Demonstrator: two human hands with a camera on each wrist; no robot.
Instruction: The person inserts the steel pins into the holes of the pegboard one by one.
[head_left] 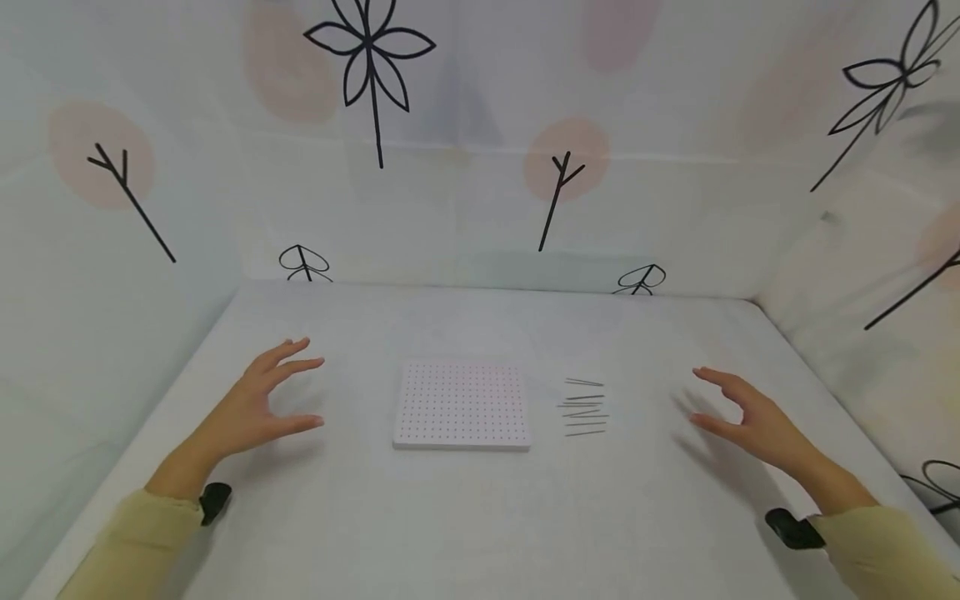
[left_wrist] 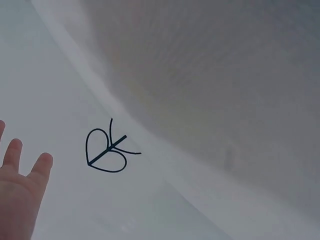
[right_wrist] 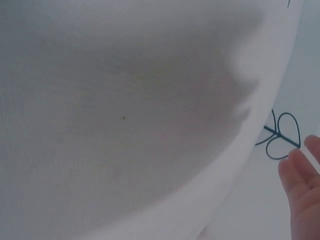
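A flat white board (head_left: 461, 406) dotted with rows of small holes lies mid-table in the head view. Just right of it, several thin dark needle-like sticks (head_left: 584, 415) lie roughly parallel in a loose column. My left hand (head_left: 258, 404) hovers left of the board, fingers spread and thumb apart, holding nothing. On the other side, my right hand (head_left: 757, 425) is raised over the table right of the sticks, its fingers extended and nothing in it. Each wrist view catches only part of a hand: left fingers (left_wrist: 40, 167) at the lower left, right fingers (right_wrist: 295, 172) at the lower right.
A white cloth covers the table (head_left: 465, 525). Behind and beside it hang pale curtains (head_left: 465, 200) printed with black plant outlines and pinkish blotches. Dark wrist devices (head_left: 215, 502) show at both sleeve cuffs.
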